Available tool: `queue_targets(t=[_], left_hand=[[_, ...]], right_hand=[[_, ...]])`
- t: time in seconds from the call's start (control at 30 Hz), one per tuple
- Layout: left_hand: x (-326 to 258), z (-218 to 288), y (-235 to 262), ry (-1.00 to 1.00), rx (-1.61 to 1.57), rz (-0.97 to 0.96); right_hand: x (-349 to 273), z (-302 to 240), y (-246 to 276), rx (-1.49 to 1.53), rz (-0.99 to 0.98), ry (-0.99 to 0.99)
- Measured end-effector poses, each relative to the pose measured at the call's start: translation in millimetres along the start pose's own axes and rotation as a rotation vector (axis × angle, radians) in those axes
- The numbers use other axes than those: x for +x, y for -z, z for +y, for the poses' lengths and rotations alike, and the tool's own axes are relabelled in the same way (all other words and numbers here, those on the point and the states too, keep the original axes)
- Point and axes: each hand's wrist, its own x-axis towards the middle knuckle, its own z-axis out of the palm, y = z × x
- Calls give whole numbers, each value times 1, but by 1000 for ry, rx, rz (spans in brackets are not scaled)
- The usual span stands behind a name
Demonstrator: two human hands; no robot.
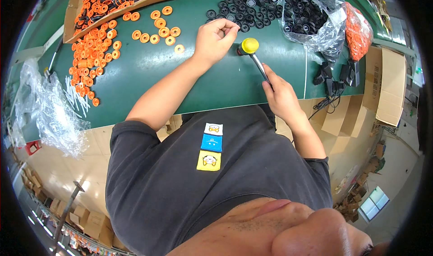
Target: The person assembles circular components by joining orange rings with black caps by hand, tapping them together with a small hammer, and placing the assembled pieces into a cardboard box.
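Observation:
My right hand (280, 92) is closed around the grip of a small mallet (250, 46). The mallet has a round yellow face on one side and a dark one on the other, and its head lies over the green table just right of my left hand. Thumb and fingers of my left hand (214, 40) are pinched together beside the near edge of a spread of black wheels (246, 10). Whatever sits between those fingertips is too small or hidden to make out. Left of that hand, several orange rings (160, 23) lie loose on the tabletop.
A cardboard tray (135, 10) of orange and black parts stands far left, with a heap of orange rings (90, 48) before it. Plastic wrap (56, 107) and thin white sticks (76, 96) lie left. Bagged black wheels (304, 14), an orange bag (358, 30) and black adapters (333, 78) are right.

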Motion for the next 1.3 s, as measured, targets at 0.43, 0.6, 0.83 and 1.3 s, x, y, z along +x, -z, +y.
queue_targets(t=[0.43,0.6,0.83,1.3], left_hand=[[-4,13,8,139,-132,-6],[-3,12,9,115,-158,2],[-3,13,8,127,-204,0],[-4,13,9,132,-173,-14]], right_hand=[[-8,-2,-1,167,19,-112],[-7,-5,-7,106,22,-36],[-1,2,-6,45,52,45],[-17,8,-13,96,71,13]])
